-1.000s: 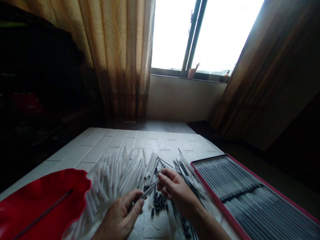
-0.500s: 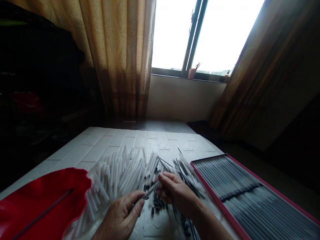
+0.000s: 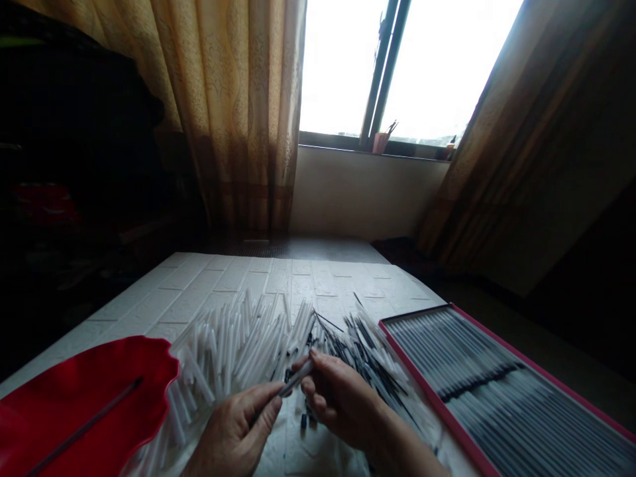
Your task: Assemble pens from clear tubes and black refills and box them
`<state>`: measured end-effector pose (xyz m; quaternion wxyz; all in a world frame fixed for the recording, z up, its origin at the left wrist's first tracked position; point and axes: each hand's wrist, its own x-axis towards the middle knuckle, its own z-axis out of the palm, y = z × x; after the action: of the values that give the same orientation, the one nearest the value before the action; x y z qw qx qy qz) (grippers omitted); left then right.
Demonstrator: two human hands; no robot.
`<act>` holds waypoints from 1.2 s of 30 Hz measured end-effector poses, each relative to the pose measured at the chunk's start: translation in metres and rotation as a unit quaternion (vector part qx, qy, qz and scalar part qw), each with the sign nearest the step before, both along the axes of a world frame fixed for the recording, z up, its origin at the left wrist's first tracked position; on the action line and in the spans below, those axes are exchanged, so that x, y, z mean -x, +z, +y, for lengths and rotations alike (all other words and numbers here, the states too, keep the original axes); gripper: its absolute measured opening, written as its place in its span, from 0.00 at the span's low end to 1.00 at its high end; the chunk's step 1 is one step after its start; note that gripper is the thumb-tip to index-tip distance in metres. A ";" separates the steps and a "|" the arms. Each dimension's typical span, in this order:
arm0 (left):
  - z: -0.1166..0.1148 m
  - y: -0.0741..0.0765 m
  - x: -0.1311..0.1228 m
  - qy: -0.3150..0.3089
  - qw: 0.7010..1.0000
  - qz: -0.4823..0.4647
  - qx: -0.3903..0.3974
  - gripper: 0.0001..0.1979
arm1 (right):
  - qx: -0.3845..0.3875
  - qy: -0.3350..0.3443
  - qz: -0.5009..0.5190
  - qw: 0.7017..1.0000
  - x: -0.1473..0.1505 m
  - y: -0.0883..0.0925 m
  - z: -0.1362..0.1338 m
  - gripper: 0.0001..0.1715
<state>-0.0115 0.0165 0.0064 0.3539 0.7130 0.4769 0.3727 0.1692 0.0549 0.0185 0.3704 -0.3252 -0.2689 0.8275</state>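
Observation:
Between both hands is a slim pen [image 3: 297,379] with a translucent barrel, tilted up to the right. My left hand [image 3: 233,424] pinches its lower end between thumb and fingers. Around the upper end, my right hand [image 3: 340,397] has its thumb and index finger closed, with the other fingers curled loosely. Clear plastic pen barrels [image 3: 226,351] lie heaped beyond my left hand. Thin black refills [image 3: 365,351] spread beyond and beside my right hand. Small black caps [image 3: 304,421] sit under the hands, partly covered by them.
At the left stands a red scalloped tray [image 3: 144,354] with one pen [image 3: 84,427] in it. A pink-edged box [image 3: 431,384] at the right holds rows of pens [image 3: 497,371]. The white brick-patterned table [image 3: 199,281] reaches back toward a curtained window.
My right hand has turned and dropped slightly down and left along the pen, covering more of the black caps. The left hand keeps its pinch, a little lower.

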 end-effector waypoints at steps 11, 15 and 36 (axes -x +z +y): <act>0.000 -0.008 0.004 -0.001 0.997 0.045 -0.057 0.14 | 0.007 -0.002 0.001 1.000 0.003 -0.009 0.002 0.23; 0.000 -0.007 0.004 0.001 0.995 0.050 -0.085 0.13 | 0.005 0.004 0.013 1.000 0.003 -0.011 0.002 0.24; -0.005 0.005 0.001 -0.103 0.989 0.089 -0.055 0.13 | -0.027 0.111 -0.094 0.989 -0.007 -0.006 0.004 0.38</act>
<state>-0.0127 0.0116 0.0118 0.3067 0.8070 0.4094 0.2951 0.1764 0.0591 0.0129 0.2581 -0.3593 -0.3593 0.8217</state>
